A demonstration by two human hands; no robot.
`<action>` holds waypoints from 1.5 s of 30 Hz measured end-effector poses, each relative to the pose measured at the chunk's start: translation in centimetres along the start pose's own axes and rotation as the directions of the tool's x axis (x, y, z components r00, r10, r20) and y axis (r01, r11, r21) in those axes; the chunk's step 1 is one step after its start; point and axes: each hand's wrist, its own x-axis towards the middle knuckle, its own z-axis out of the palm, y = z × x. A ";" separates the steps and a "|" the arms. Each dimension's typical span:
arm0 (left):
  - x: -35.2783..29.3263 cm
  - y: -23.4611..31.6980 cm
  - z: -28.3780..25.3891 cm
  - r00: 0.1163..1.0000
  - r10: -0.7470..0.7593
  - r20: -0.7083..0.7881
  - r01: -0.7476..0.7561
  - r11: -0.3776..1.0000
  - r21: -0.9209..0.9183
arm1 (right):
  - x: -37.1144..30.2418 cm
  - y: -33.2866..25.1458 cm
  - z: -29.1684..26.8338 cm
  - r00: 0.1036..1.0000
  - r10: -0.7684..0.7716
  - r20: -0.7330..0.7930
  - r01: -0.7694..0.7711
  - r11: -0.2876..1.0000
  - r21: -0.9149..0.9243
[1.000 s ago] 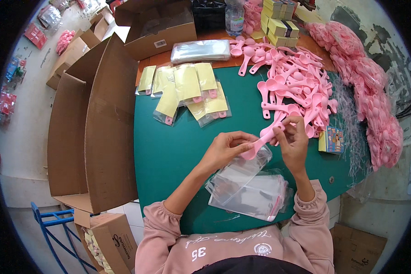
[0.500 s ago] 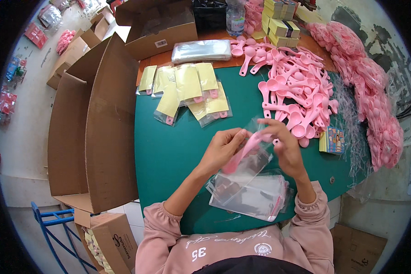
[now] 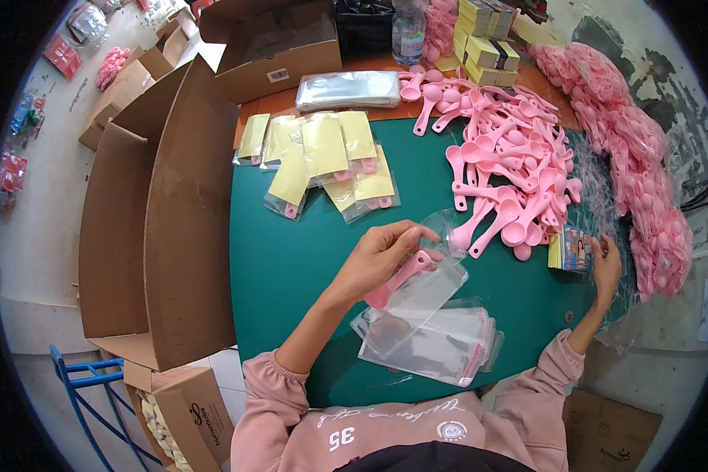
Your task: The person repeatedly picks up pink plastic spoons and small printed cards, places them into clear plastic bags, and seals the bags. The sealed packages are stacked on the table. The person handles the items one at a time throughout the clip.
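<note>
My left hand (image 3: 387, 253) pinches a clear plastic bag (image 3: 442, 224) near its top. Inside the bag, or right against it, hangs a pink measuring spoon (image 3: 407, 271), handle end up. Over to the right, my right hand (image 3: 606, 271) is at the edge of a small stack of printed cards (image 3: 572, 248), its fingers curved and apart; whether they grip a card is hard to see. Below my left hand lies a pile of flat clear bags (image 3: 429, 346). A large heap of loose pink spoons (image 3: 511, 157) covers the table's upper right.
Packed bags with yellow cards (image 3: 322, 149) lie at the upper left of the green table (image 3: 291, 267). Behind them is a bundle of clear bags (image 3: 348, 90). A tall open carton (image 3: 189, 212) stands at left. Bagged spoons (image 3: 629, 149), card stacks (image 3: 488, 53) and a bottle (image 3: 407, 35) line the back and right.
My right hand has left the bag and moved right to the printed cards. My left hand keeps hold of the bag, and the spoon has slid lower in it.
</note>
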 end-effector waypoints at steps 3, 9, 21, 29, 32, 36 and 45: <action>0.0 -0.7 -0.1 1.000 0.016 0.012 -0.016 1.000 -0.003 | 0.9 -0.9 -0.7 0.998 0.063 0.026 -0.062 0.998 -0.019; 0.0 -0.2 0.0 1.000 0.004 0.020 -0.004 1.000 0.005 | 4.9 -0.8 -0.2 0.982 -0.094 0.166 0.078 0.992 0.100; -0.1 -0.4 0.0 1.000 0.000 0.000 0.000 0.998 0.058 | 8.5 -1.0 -0.8 0.841 -0.185 0.509 0.074 0.970 0.230; -0.1 -0.4 0.1 1.000 -0.018 0.013 0.017 0.997 0.077 | 11.9 3.4 -1.1 0.909 -0.127 0.396 -0.117 0.835 0.538; 0.0 -0.1 0.5 1.000 -0.018 0.024 0.016 0.997 0.072 | 13.3 6.5 -0.8 0.805 -0.507 -0.309 0.455 0.861 -0.227; -0.1 -0.6 0.2 1.000 -0.031 0.002 0.031 0.995 0.098 | 9.2 2.1 -1.8 0.810 -0.538 -0.233 0.521 0.843 -0.136; -0.1 -0.5 0.3 0.999 -0.039 0.036 0.034 0.993 0.117 | 4.8 1.5 -1.6 0.851 -0.247 0.463 0.112 0.947 0.300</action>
